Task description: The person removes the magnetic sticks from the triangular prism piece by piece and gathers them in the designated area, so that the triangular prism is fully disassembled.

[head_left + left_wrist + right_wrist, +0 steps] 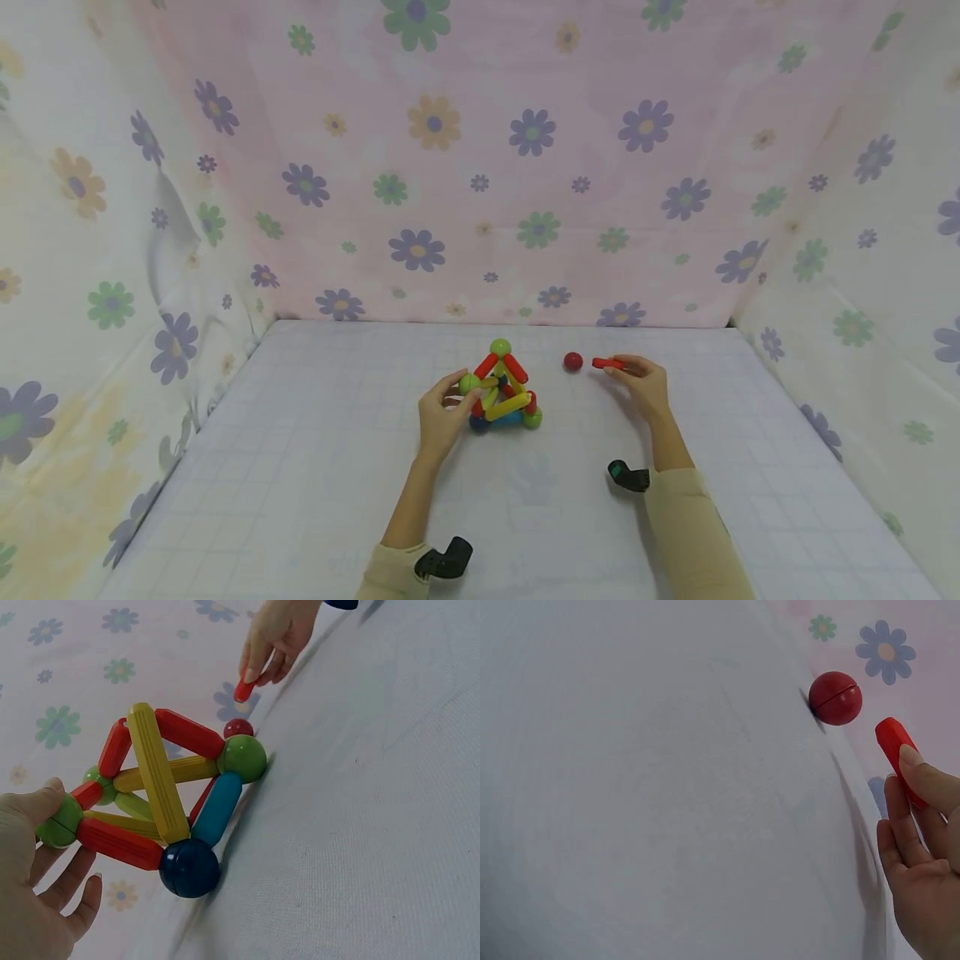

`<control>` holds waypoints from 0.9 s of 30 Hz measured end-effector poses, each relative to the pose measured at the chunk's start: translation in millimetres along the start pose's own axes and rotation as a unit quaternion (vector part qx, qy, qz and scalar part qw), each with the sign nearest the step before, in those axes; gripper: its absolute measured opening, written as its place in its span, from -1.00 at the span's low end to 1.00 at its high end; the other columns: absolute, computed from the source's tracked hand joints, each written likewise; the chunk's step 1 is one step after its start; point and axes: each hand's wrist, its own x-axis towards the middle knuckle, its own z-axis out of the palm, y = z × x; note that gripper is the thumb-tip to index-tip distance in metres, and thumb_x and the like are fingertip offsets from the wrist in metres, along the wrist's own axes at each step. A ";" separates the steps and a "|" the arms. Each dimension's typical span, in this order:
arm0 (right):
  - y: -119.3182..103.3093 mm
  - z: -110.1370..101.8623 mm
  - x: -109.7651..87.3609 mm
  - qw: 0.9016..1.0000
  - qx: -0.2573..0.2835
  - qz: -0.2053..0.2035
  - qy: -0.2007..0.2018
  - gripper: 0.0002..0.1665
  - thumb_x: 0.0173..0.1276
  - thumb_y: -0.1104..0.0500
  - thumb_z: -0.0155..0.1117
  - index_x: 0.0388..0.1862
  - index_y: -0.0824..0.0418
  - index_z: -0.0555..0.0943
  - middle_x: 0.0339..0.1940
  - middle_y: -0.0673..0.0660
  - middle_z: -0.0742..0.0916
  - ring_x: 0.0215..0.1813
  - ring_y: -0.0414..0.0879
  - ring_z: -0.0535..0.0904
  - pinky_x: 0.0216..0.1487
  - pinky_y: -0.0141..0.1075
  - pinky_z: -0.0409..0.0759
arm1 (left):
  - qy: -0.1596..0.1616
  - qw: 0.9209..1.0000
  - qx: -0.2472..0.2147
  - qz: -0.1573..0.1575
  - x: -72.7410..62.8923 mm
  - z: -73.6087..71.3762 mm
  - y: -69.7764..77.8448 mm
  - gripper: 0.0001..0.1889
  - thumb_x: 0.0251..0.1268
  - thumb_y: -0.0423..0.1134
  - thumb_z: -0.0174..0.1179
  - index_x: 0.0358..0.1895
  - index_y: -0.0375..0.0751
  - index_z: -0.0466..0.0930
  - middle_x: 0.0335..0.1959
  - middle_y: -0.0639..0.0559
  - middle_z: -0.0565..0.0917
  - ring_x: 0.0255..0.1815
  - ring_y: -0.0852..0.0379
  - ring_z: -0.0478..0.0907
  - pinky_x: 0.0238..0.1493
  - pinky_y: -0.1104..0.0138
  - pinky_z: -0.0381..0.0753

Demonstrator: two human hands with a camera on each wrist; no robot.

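Note:
A structure of coloured rods and balls (pixel 507 407) stands on the table, with red, yellow and blue rods joining green and dark blue balls. My left hand (pixel 440 421) pinches a green ball (pixel 60 822) at its left side between thumb and fingers. To the right, my right hand (pixel 645 386) pinches a red rod (pixel 897 754) between thumb and fingers, its free end pointing left. Just left of that rod a loose red ball (pixel 573 362) rests on the table, apart from both the rod and the structure.
The white cloth-covered table (pixel 315 467) reaches back to a pink flowered curtain (pixel 480 275). Flowered cloth also hangs on the left and right sides. A black wrist camera (pixel 446 560) sits on the left sleeve, another black camera (pixel 628 477) on the right.

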 end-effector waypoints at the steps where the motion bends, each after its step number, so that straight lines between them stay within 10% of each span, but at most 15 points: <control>1: 1.1 0.1 0.1 1.000 -0.006 -0.002 0.004 -0.47 0.17 0.17 0.40 0.06 0.44 0.54 -0.16 0.02 0.72 -0.25 -0.48 0.55 -0.17 -0.66 0.46 | 0.000 1.000 -0.001 0.000 0.0 0.1 0.2 -0.66 0.08 -0.49 0.29 -0.04 -0.53 0.55 -0.12 -0.36 0.64 -0.25 -0.23 0.59 -0.26 0.11 0.62; 7: 6.7 -0.4 3.7 0.999 -0.036 -0.014 0.005 -0.53 0.20 0.22 0.36 0.04 0.46 0.56 0.01 0.43 0.63 -0.27 -0.52 0.52 -0.15 -0.70 0.44 | 0.001 1.000 -0.001 -0.002 0.6 0.0 1.1 -0.66 0.08 -0.49 0.29 -0.03 -0.54 0.55 -0.11 -0.36 0.64 -0.24 -0.24 0.59 -0.26 0.13 0.62; 16: 12.0 -3.9 8.7 0.992 -0.120 0.006 -0.036 -0.53 0.26 0.18 0.32 0.08 0.42 0.54 0.05 0.40 0.62 -0.10 -0.27 0.51 -0.11 -0.69 0.38 | -0.002 1.000 -0.004 -0.003 -1.1 0.0 1.5 -0.65 0.08 -0.50 0.29 -0.02 -0.53 0.55 -0.06 -0.38 0.62 -0.22 -0.25 0.58 -0.23 0.07 0.62; 27: 9.2 -2.9 8.9 0.995 -0.097 0.033 -0.010 -0.46 0.26 0.32 0.27 0.20 0.46 0.42 0.17 0.41 0.54 0.19 0.18 0.47 0.06 -0.53 0.45 | 0.003 1.000 -0.005 -0.001 -0.8 0.4 1.9 -0.65 0.07 -0.50 0.30 -0.03 -0.53 0.56 -0.11 -0.35 0.64 -0.23 -0.26 0.58 -0.25 0.09 0.62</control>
